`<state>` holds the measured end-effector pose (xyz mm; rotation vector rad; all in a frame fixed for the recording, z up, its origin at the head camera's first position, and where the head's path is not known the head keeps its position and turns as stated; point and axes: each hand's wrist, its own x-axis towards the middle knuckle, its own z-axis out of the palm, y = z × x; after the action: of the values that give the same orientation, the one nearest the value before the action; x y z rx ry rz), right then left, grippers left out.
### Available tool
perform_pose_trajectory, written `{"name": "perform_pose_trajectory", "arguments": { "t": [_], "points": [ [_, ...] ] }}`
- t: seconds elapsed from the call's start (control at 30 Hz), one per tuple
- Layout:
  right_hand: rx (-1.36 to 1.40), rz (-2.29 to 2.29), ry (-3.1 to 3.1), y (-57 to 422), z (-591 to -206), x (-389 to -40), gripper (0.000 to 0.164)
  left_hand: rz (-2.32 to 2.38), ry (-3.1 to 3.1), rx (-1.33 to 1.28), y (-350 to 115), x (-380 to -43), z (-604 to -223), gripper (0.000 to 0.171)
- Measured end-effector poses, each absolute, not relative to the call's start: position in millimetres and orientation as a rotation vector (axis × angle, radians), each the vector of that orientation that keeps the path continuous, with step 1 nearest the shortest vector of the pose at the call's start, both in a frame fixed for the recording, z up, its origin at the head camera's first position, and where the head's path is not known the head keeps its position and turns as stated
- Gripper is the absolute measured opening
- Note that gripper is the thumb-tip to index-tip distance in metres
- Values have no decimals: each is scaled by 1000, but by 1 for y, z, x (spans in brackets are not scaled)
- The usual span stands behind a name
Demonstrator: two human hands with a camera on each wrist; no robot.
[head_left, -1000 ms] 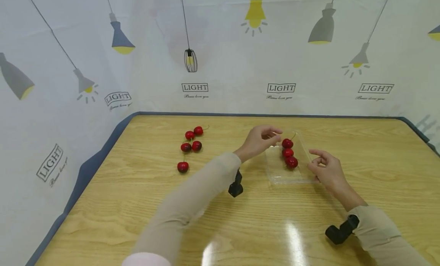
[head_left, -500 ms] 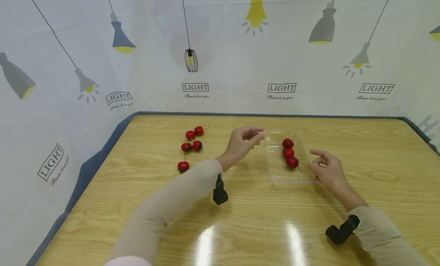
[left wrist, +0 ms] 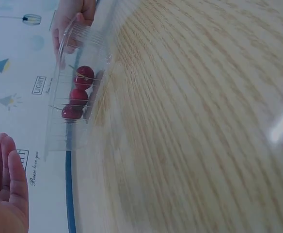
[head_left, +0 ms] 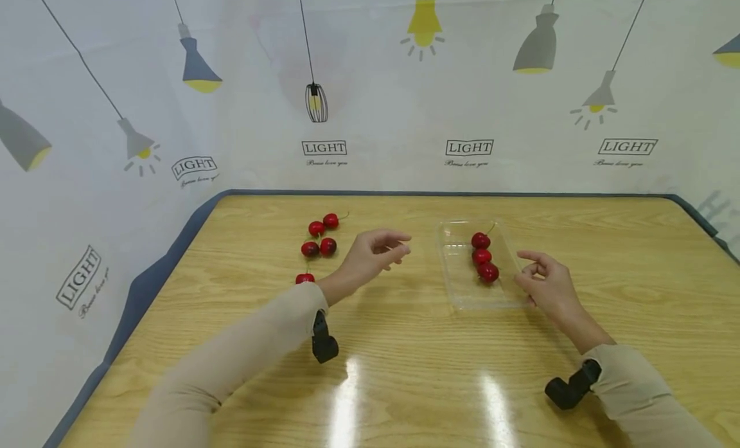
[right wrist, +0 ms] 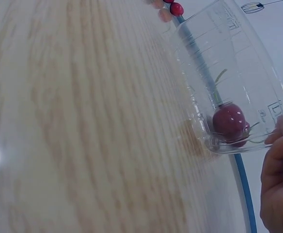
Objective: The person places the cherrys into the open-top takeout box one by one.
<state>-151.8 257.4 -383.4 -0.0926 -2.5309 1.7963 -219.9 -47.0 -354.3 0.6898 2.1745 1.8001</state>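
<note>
A clear plastic container (head_left: 462,292) sits on the table at right of centre, with a row of three red cherries (head_left: 482,257) inside. At its right wall my right hand (head_left: 549,287) pinches the rim; the right wrist view has the thumb and fingers (right wrist: 276,160) on either side of the plastic. My left hand (head_left: 370,258) hovers over the table left of the container, fingers loosely bent and holding nothing. Several loose cherries (head_left: 327,247), some with stems, lie on the table beyond the left forearm. One cherry (head_left: 305,278) is partly covered by the left sleeve.
The wooden table (head_left: 428,384) ends in a dark blue edge at the back and left. Behind it hangs a pale backdrop (head_left: 381,114) printed with lamps. Each wrist carries a black camera mount (head_left: 324,342).
My left hand has moved left, away from above the container's far left corner toward the loose cherries. The right hand, container and cherries have stayed in place.
</note>
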Motion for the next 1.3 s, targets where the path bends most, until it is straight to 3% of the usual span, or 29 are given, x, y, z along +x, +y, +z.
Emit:
{"name": "perform_pose_trajectory", "arguments": {
  "t": [0.67, 1.3],
  "points": [
    [-110, 1786, -2536, 255, -384, -152, 49, 1672, 2326, 610, -106, -217, -345, 34],
    [-82, 1763, -2533, 255, -386, -153, 48, 1528, 2547, 331, -170, -253, -358, 38]
  ]
}}
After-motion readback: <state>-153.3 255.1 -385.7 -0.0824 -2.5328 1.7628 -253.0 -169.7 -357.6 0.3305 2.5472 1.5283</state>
